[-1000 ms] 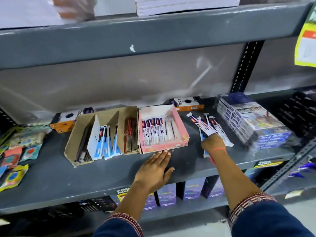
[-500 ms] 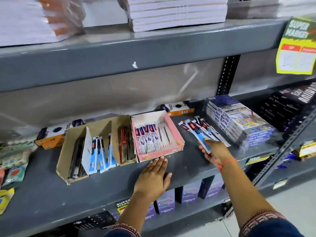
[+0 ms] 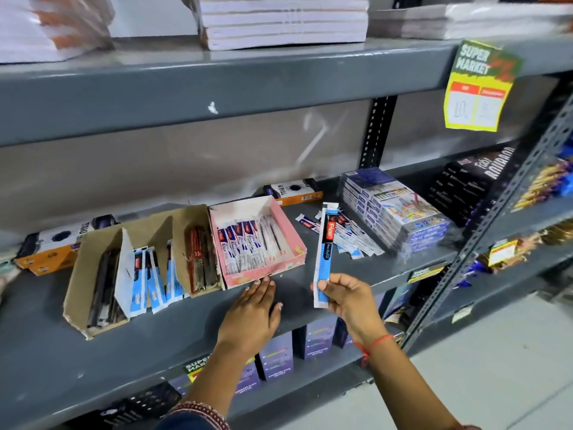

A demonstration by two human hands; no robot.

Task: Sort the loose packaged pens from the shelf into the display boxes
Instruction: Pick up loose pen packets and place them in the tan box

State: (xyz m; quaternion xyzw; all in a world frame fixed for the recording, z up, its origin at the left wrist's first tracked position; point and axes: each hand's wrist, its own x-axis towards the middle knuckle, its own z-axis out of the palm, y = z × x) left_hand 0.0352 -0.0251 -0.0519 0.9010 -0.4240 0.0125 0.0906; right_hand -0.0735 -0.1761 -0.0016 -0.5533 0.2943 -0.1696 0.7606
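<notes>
My right hand (image 3: 350, 299) pinches the bottom end of one blue-and-white packaged pen (image 3: 325, 252) and holds it upright above the grey shelf (image 3: 155, 339). A loose pile of similar pen packets (image 3: 350, 237) lies on the shelf behind it. A pink display box (image 3: 288, 231) with white-and-blue packets stands left of the pile. Further left, a brown cardboard display box (image 3: 77, 283) holds dark pens, blue packets and red pens in separate sections. My left hand (image 3: 252, 311) lies flat on the shelf, fingertips touching the pink box's front edge.
A wrapped stack of colour-pencil boxes (image 3: 400, 218) stands right of the loose pile. Orange and black boxes (image 3: 293, 193) lie along the shelf's back. Stacks of notebooks (image 3: 285, 20) sit on the upper shelf. A yellow price tag (image 3: 477, 91) hangs at the upper right.
My right hand has lifted one blue pen packet out of the loose pile and drawn it toward me, upright. My left hand has stayed at the pink box.
</notes>
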